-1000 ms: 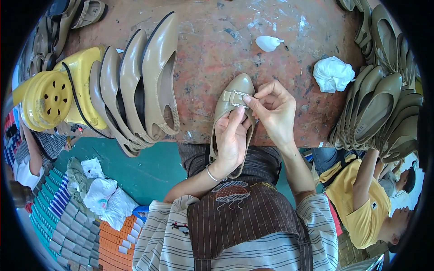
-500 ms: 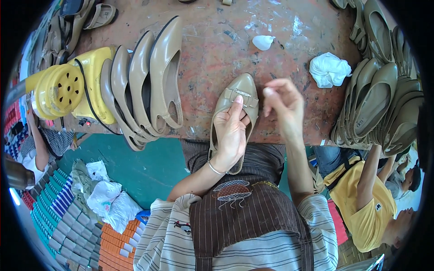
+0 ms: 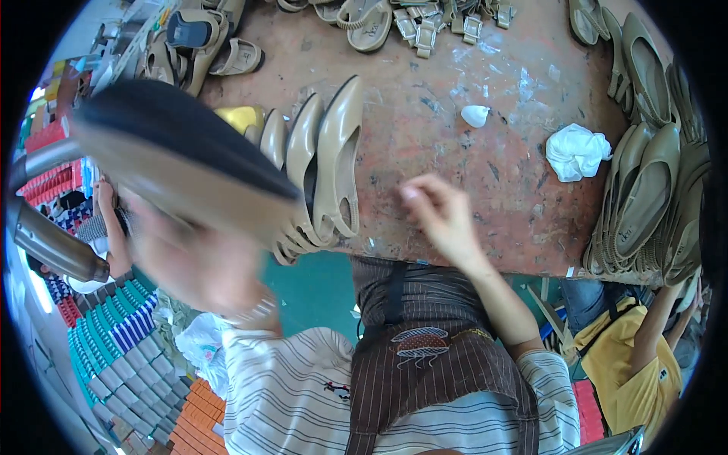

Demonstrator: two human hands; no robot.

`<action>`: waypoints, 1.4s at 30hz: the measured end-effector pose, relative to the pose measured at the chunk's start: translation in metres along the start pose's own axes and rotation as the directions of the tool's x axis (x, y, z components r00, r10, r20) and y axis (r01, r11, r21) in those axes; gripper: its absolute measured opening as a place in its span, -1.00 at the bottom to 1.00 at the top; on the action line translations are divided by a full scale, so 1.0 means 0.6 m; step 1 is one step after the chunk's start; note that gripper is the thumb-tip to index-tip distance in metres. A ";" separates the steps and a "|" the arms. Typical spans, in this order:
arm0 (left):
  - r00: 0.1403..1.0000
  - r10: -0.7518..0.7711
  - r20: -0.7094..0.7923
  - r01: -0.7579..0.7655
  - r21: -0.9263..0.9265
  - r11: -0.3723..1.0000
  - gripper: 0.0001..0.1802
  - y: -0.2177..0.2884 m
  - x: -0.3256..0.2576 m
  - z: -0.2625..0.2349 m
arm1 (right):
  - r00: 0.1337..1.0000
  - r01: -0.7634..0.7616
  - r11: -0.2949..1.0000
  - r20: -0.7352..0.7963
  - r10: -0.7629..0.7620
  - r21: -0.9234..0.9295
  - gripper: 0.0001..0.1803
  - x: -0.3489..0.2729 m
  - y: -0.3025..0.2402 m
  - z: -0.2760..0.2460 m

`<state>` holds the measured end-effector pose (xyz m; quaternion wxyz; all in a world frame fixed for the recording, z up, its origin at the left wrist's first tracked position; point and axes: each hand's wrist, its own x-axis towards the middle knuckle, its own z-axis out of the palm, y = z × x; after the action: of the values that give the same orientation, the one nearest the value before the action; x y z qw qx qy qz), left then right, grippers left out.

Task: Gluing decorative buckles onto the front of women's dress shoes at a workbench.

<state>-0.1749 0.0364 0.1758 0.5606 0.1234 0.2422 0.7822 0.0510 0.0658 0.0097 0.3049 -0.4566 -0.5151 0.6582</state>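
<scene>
In my left hand, raised at the left, is a beige pointed-toe slingback shoe. Its dark sole faces up, and both hand and shoe are smeared by motion. The grip is partly hidden, but the fingers are closed around the shoe. It passes close in front of a row of similar beige shoes standing on edge at the table's left side. Over the table's near edge hovers my right hand, fingers loosely bent and a little apart, with nothing visible in it.
On the worn reddish table lie a crumpled white wad and a small white lump. Shoes are stacked at the right; bow trims lie at the far edge. A metal arm juts in from the left. A person in yellow is at the right.
My left hand has carried the shoe from in front of me up and to the left, turning its sole upward. My right hand stays near the table edge. The view has shifted left.
</scene>
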 end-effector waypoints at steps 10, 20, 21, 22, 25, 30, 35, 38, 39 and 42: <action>0.803 0.570 -0.172 -0.169 0.852 0.496 -0.54 0.123 0.217 0.024 | 0.892 0.448 0.873 0.028 -0.452 -0.190 -0.69 0.000 -0.041 0.140; 0.940 -0.297 -0.169 0.205 0.975 0.092 -0.44 -0.225 -0.075 -0.157 | 0.977 0.163 0.897 0.192 -0.090 -0.411 -0.68 -0.094 -0.067 0.008; 0.987 -0.145 0.066 -0.089 0.983 -0.158 -0.40 -0.229 -0.087 -0.165 | 0.979 0.201 0.891 0.052 -0.197 -0.408 -0.82 -0.083 -0.056 -0.012; 0.999 -0.023 0.030 -0.034 0.978 -0.207 -0.42 -0.229 -0.088 -0.140 | 0.943 0.185 0.888 -0.178 -0.281 -0.420 -0.87 -0.065 -0.048 -0.027; 0.977 0.112 0.179 -0.106 0.875 -0.472 -0.44 -0.224 -0.105 -0.112 | 0.810 0.100 0.791 -0.413 -0.417 -0.604 -0.62 0.009 -0.011 -0.087; 0.878 -0.281 -0.388 0.460 0.521 0.719 -0.56 -0.263 -0.179 -0.084 | 0.764 0.193 0.652 -0.305 -0.569 -0.733 -0.56 0.104 0.006 -0.104; 0.803 -0.227 -0.551 0.202 -0.107 0.973 -0.62 -0.331 -0.127 -0.129 | 0.782 0.212 0.683 -0.298 -0.548 -0.699 -0.64 0.114 0.017 -0.115; 0.883 -0.242 -0.402 0.175 -0.196 0.965 -0.94 -0.349 -0.106 -0.147 | 0.865 0.278 0.859 -0.277 -0.419 -0.430 -0.74 0.087 0.011 -0.107; 0.880 -0.250 -0.403 0.180 -0.205 0.962 -0.94 -0.348 -0.099 -0.136 | 0.925 0.222 0.961 -0.277 -0.261 -0.161 -0.78 0.071 0.010 -0.107; 0.832 -0.301 -0.466 0.279 -0.117 0.953 -0.91 -0.343 -0.096 -0.133 | 0.960 0.231 0.918 -0.078 -0.268 -0.323 -0.81 0.023 -0.008 -0.110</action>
<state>-0.0242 0.0157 0.0059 0.5979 -0.1239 0.3718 0.6993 0.1055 0.1055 0.0066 0.3413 -0.4680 -0.6469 0.4960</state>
